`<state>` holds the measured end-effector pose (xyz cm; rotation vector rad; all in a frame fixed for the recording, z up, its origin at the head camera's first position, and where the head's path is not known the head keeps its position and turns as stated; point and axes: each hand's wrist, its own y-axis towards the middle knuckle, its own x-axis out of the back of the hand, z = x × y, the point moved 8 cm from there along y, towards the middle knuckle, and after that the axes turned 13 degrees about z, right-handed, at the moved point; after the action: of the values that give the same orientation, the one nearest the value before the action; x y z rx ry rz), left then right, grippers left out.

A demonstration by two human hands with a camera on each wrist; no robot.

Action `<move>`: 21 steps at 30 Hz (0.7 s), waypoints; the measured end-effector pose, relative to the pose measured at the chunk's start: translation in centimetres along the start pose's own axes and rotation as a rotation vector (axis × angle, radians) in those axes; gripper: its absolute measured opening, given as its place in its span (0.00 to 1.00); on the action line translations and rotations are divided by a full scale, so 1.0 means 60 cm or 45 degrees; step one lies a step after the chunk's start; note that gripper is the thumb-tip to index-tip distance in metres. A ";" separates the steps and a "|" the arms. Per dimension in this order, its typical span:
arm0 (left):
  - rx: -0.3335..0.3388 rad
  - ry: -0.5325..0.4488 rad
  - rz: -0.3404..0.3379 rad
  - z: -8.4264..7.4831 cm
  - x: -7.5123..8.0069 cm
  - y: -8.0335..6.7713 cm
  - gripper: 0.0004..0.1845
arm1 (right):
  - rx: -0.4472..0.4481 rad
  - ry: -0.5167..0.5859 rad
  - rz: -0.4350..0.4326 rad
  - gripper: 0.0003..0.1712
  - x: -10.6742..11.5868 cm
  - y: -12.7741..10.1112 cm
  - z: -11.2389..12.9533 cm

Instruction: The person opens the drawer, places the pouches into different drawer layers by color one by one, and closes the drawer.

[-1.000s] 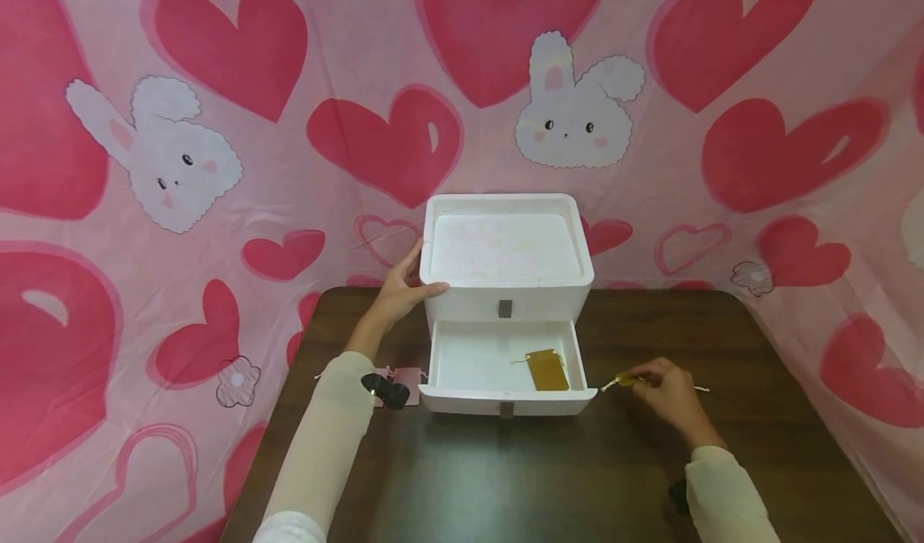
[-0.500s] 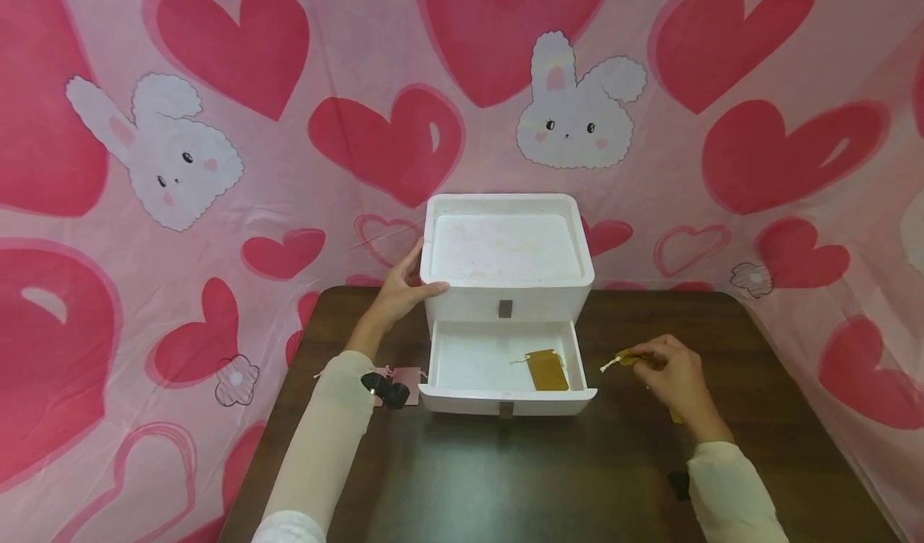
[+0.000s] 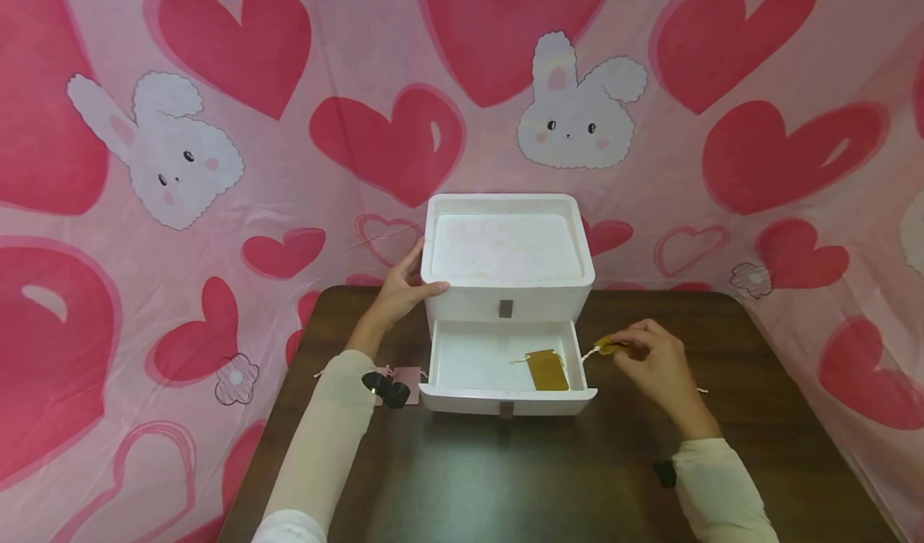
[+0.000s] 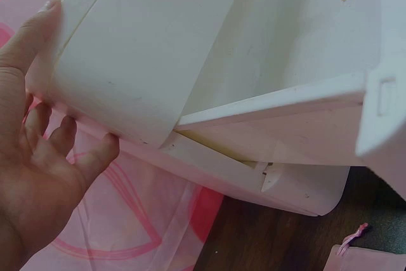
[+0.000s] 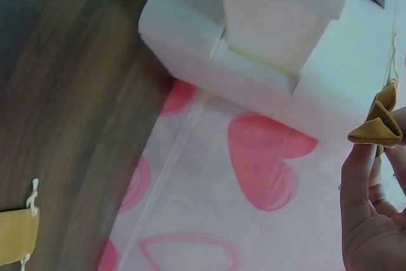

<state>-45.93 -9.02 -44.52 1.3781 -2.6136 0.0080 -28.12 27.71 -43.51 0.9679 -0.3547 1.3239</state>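
Mustard pouch (image 3: 605, 346): we pinch it between our right hand's (image 3: 653, 364) fingertips, just right of the open drawer (image 3: 505, 403). Our left hand (image 3: 399, 286), fingers relaxed, rests against the drawer unit's upper left corner.

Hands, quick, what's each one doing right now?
Left hand: open, steadying the white drawer box.
Right hand: pinching a small mustard pouch.

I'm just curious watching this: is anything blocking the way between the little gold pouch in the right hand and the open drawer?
Nothing visible does. The right hand pinches the gold pouch just right of the open drawer, whose top is uncovered.
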 end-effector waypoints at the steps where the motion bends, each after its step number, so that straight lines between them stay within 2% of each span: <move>1: 0.001 0.000 0.001 0.001 0.000 0.001 0.52 | 0.001 0.005 0.001 0.14 -0.001 0.001 0.004; 8: 0.009 0.004 0.000 0.001 -0.001 0.001 0.52 | 0.042 0.017 -0.010 0.16 -0.009 0.010 0.025; 15: 0.005 -0.031 0.007 -0.002 -0.001 0.001 0.53 | 0.029 0.069 0.046 0.15 -0.028 0.022 0.043; 21: 0.022 -0.048 0.028 -0.027 -0.008 -0.009 0.53 | -0.027 0.081 0.109 0.13 -0.049 0.031 0.059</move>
<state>-45.00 -8.79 -43.05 1.3687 -2.6656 0.0078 -29.54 23.02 -42.81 0.8987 -0.3640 1.4227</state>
